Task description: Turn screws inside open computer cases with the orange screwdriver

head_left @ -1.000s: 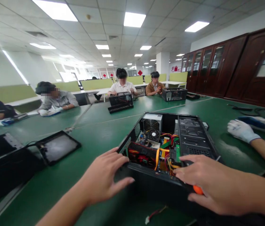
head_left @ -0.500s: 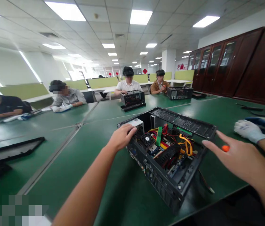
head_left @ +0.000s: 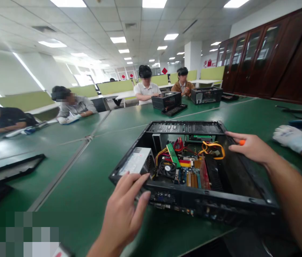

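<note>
An open black computer case (head_left: 209,194) lies on its side in front of me. My left hand (head_left: 129,200) grips its near left edge beside the silver power supply (head_left: 137,160), fingers on top and thumb along the outer side. At the far right corner my right hand (head_left: 249,148) holds the rim between thumb and fingers. A small orange thing (head_left: 242,142) pokes out of that hand; its kind is hidden. Inside are a black fan (head_left: 167,168), a slanted green circuit stick (head_left: 173,155), yellow cables (head_left: 223,151) and a red card (head_left: 206,173).
The green table (head_left: 70,171) carries a black panel (head_left: 19,167) at left. Across it, co-workers sit near two other computer cases (head_left: 167,101) (head_left: 206,95). A neighbour's white-gloved hand (head_left: 292,137) rests close by on the right, with dark cables (head_left: 298,109) beyond.
The computer case has turned counterclockwise, its near edge now running almost level across my view. My left hand moved nearer with it; my right hand moved left and away along the rim.
</note>
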Demonstrator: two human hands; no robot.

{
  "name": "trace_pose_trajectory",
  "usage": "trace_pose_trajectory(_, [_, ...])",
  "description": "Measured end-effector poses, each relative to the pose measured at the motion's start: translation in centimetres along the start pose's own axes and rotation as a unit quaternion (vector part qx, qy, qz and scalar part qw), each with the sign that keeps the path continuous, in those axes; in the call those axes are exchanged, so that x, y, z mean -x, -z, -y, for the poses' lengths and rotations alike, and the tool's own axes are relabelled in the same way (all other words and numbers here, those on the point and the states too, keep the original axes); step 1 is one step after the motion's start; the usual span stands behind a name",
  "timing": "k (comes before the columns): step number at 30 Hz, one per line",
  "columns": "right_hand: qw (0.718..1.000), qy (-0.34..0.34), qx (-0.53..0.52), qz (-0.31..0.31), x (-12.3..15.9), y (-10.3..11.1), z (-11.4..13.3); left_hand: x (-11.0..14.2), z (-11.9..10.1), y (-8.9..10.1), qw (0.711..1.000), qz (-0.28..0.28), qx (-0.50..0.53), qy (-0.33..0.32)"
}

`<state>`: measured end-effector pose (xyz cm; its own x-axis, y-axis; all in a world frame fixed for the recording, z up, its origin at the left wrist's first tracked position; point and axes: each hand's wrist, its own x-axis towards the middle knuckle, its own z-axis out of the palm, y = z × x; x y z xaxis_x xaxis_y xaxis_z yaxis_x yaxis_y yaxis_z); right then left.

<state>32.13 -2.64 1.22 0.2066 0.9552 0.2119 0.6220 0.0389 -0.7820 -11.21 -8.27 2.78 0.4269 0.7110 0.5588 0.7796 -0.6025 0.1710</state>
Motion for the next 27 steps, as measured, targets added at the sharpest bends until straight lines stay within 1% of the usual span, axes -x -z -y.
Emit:
trace_pose_trajectory(1, [0.999, -0.003, -0.042, 0.027, -1.2, 0.0, -0.3, 0.1, -0.8, 1.1, 1.0, 0.027, -0.012, -0.005])
trace_pose_trajectory(2, [0.996, -0.011, -0.077, 0.053, -2.3, 0.0, -0.5, -0.4, -1.5, 2.1, 0.998, 0.062, -0.022, -0.006])
trace_pose_trajectory(3, [0.991, -0.019, -0.106, 0.077, -3.4, -0.1, -0.6, -1.5, -2.2, 2.9, 0.994, 0.106, -0.029, -0.005])
trace_pose_trajectory(4, [0.987, -0.024, -0.13, 0.095, -4.3, -0.1, -0.6, -3.2, -2.7, 3.4, 0.987, 0.156, -0.036, -0.004])
trace_pose_trajectory(5, [0.983, -0.027, -0.144, 0.11, -5.1, -0.2, -0.5, -5.4, -3.1, 3.4, 0.977, 0.21, -0.041, -0.011])
trace_pose_trajectory(6, [0.98, -0.027, -0.153, 0.123, -5.7, -0.2, -0.4, -7.8, -3.4, 2.9, 0.964, 0.262, -0.047, -0.025])
trace_pose_trajectory(7, [0.978, -0.026, -0.157, 0.135, -6.3, -0.2, -0.3, -10.2, -3.6, 1.8, 0.952, 0.297, -0.055, -0.045])
trace_pose_trajectory(8, [0.976, -0.023, -0.159, 0.147, -6.7, -0.2, -0.2, -12.5, -3.7, 0.4, 0.938, 0.336, -0.06, -0.065])
trace_pose_trajectory(10, [0.975, -0.015, -0.151, 0.162, -7.4, -0.3, -0.2, -16.0, -3.7, -3.0, 0.901, 0.411, -0.111, -0.081])
trace_pose_trajectory(12, [0.977, -0.001, -0.134, 0.165, -7.7, -0.3, -0.5, -17.8, -3.6, -6.2, 0.853, 0.483, -0.176, -0.092])
trace_pose_trajectory(13, [0.98, 0.009, -0.12, 0.16, -7.7, -0.3, -0.7, -18.2, -3.4, -7.3, 0.834, 0.504, -0.201, -0.098])
trace_pose_trajectory(14, [0.984, 0.02, -0.1, 0.149, -7.7, -0.1, -1.0, -18.3, -3.3, -8.1, 0.824, 0.514, -0.215, -0.106])
trace_pose_trajectory(15, [0.988, 0.029, -0.076, 0.132, -7.7, 0.3, -1.2, -18.3, -3.1, -8.5, 0.823, 0.513, -0.218, -0.113])
trace_pose_trajectory(17, [0.995, 0.037, -0.05, 0.083, -7.8, 1.6, -1.4, -18.2, -2.7, -8.7, 0.839, 0.494, -0.197, -0.117])
trace_pose_trajectory(19, [0.995, 0.035, -0.085, 0.036, -8.0, 3.4, -1.1, -18.0, -2.1, -8.7, 0.859, 0.476, -0.159, -0.099])
trace_pose_trajectory(20, [0.992, 0.036, -0.118, 0.027, -8.2, 4.4, -0.8, -17.9, -1.8, -8.8, 0.867, 0.47, -0.141, -0.086])
trace_pose_trajectory(21, [0.988, 0.043, -0.148, 0.028, -8.4, 5.2, -0.2, -17.8, -1.6, -9.1, 0.872, 0.467, -0.127, -0.074])
trace_pose_trajectory(23, [0.982, 0.061, -0.166, 0.058, -8.6, 6.1, 1.5, -17.6, -1.2, -9.6, 0.873, 0.47, -0.113, -0.064])
trace_pose_trajectory(25, [0.981, 0.078, -0.147, 0.097, -8.2, 5.9, 4.1, -17.3, -1.2, -9.9, 0.87, 0.473, -0.119, -0.071])
trace_pose_trajectory(27, [0.979, 0.104, -0.117, 0.129, -7.3, 4.9, 7.4, -17.1, -1.4, -9.9, 0.868, 0.472, -0.134, -0.082])
